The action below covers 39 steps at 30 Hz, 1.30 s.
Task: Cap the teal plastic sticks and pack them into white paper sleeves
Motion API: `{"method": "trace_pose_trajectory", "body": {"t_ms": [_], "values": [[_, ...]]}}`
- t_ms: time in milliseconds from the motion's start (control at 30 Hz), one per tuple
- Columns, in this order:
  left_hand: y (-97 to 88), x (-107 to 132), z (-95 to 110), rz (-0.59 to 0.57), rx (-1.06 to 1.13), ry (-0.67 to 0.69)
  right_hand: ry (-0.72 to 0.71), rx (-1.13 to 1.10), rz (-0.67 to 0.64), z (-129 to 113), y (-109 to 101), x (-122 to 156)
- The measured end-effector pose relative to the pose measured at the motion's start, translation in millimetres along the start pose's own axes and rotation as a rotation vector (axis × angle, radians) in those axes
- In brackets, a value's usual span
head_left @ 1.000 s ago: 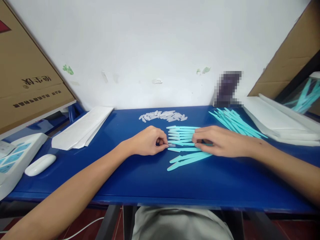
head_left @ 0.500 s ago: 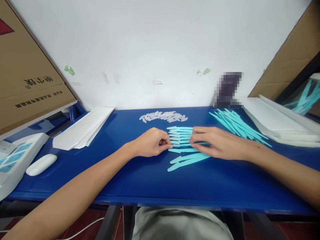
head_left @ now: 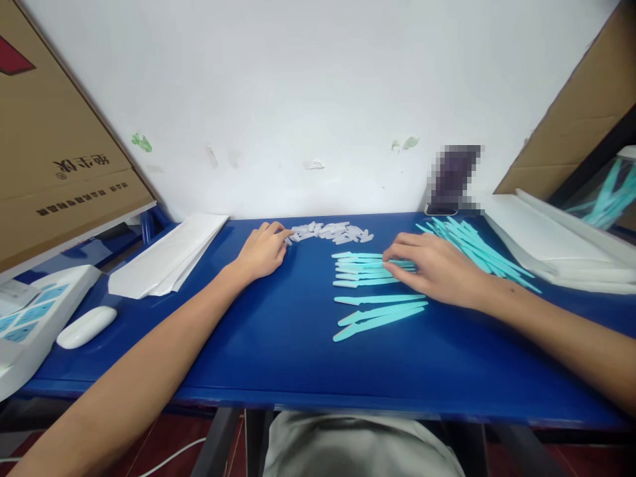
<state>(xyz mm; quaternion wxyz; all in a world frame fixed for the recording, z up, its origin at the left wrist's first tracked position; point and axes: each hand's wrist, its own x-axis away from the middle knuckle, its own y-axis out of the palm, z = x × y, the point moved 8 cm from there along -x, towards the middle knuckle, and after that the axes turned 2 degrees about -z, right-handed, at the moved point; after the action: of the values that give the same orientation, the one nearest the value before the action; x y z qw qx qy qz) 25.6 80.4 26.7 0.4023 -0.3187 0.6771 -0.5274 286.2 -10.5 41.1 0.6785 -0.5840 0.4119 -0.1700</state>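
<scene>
My left hand [head_left: 262, 250] reaches toward the far side of the blue table [head_left: 278, 344], fingertips touching the left end of a heap of small clear plastic caps [head_left: 330, 231]; the fingers are loosely extended with nothing visibly held. My right hand [head_left: 434, 268] lies flat on a neat row of turquoise plastic sticks [head_left: 362, 269], fingers stretched over their right ends. Three more turquoise sticks [head_left: 377, 314] lie loose just in front of that row.
A larger pile of turquoise sticks [head_left: 474, 246] lies at the back right. White paper sleeves are stacked at left [head_left: 166, 255] and right [head_left: 551, 242]. A white mouse [head_left: 86, 326] and a white device [head_left: 30, 318] sit at far left. Cardboard boxes [head_left: 54, 152] flank the table.
My left hand left the row of sticks and moved back and left to the heap of clear caps, opening its pinch. My right hand shifted slightly farther away over the row.
</scene>
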Motion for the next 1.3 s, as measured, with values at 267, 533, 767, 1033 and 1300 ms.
{"method": "trace_pose_trajectory", "body": {"t_ms": [267, 533, 767, 1033, 1300], "values": [[0.6, -1.7, 2.3, -0.039, -0.099, 0.049, -0.096, -0.164, -0.238, -21.1, 5.0, 1.9], [-19.2, 15.5, 49.8, -0.194, 0.318, 0.347, -0.067, -0.216, -0.354, -24.1, 8.6, 3.8], [-33.7, 37.1, 102.3, -0.278, 0.559, 0.534, 0.038, -0.218, -0.497, -10.8, 14.5, 12.0], [-33.6, 40.6, 111.6, -0.184, 0.476, 0.583, 0.0, -0.286, -0.327, -16.0, 0.8, 6.8], [-24.6, 33.2, 104.2, -0.244, 0.644, 0.459, -0.066, -0.238, -0.312, -20.2, -2.6, 5.8]]}}
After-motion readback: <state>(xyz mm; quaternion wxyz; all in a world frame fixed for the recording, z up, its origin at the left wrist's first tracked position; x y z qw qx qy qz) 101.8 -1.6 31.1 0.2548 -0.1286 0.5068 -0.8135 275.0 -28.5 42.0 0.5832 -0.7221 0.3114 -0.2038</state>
